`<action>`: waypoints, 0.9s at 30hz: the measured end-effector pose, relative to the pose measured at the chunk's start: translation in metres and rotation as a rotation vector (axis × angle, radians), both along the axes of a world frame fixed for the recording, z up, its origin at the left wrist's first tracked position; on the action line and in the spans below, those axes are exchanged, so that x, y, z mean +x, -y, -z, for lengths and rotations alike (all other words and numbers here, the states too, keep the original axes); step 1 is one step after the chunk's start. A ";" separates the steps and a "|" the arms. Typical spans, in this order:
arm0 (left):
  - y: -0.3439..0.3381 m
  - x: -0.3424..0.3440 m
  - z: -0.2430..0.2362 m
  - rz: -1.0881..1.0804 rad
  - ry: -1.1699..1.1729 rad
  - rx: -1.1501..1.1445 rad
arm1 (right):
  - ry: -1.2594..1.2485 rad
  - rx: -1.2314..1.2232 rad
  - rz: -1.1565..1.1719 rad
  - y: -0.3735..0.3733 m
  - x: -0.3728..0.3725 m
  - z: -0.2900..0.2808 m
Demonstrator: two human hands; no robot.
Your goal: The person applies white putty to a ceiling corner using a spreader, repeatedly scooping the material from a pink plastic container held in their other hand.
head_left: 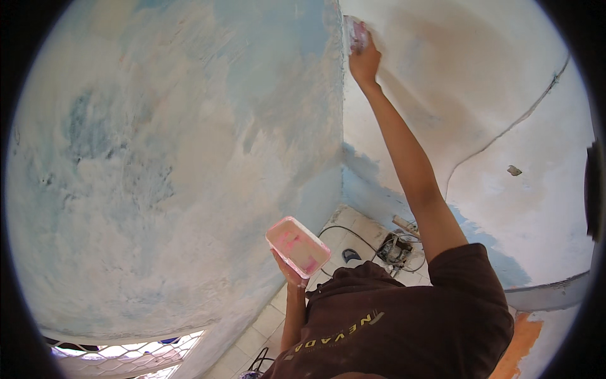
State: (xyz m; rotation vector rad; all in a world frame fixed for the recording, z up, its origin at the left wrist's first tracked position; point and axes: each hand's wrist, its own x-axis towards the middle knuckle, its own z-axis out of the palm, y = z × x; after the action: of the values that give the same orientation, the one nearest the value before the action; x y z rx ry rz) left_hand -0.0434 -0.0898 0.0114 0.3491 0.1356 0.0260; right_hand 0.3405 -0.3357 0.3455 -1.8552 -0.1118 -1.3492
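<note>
White plastic with pink smears forms the shallow rectangular tub (314, 263), found at the lower centre of the view, in front of the brown T-shirt (391, 309). Left hand (289, 271) supports it at its near left side: one digit lies bent along the outer wall; the others are largely hidden beneath, so their spread cannot be confirmed. Contents appear to be a thin pale residue with pink streaks.

Right hand (366, 66) is raised at full reach, fingers closed around a flat spreading tool (357, 36) coated in pink and white, which is set against the right-hand wall (429, 69) just beside the corner. Exact blade shape and grip cannot be made out.

Handling assessment, by judgement: the tub should be light, thin-walled and somewhat flexible, unlikely to shatter but liable to buckle under a hard pinch. Wet smears on the rim would make it slippery. Recommended hold: palm beneath the base, fingers spread up the long side, mouth kept upward. Gripping one rim edge alone would invite tipping.

The tool is judged light and fairly stiff, with slickness the main fault. Recommended hold: the upper, non-working part, fingers clear of the edge meeting the plaster.
</note>
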 end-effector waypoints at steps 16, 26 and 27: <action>0.045 0.032 -0.004 -0.019 -0.097 0.043 | 0.153 0.136 -0.175 -0.044 -0.013 0.072; 0.080 0.070 0.002 -0.030 -0.131 0.032 | -0.065 -0.251 -0.626 -0.163 -0.115 0.076; 0.085 0.075 0.001 -0.018 -0.130 0.035 | 0.047 -0.193 -0.641 -0.147 -0.109 0.078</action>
State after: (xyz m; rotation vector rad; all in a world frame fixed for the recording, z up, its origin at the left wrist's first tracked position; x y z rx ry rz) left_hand 0.0313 -0.1747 0.0100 0.3847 0.2675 0.0231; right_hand 0.2315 -0.1891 0.2677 -1.7236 -0.8124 -0.9495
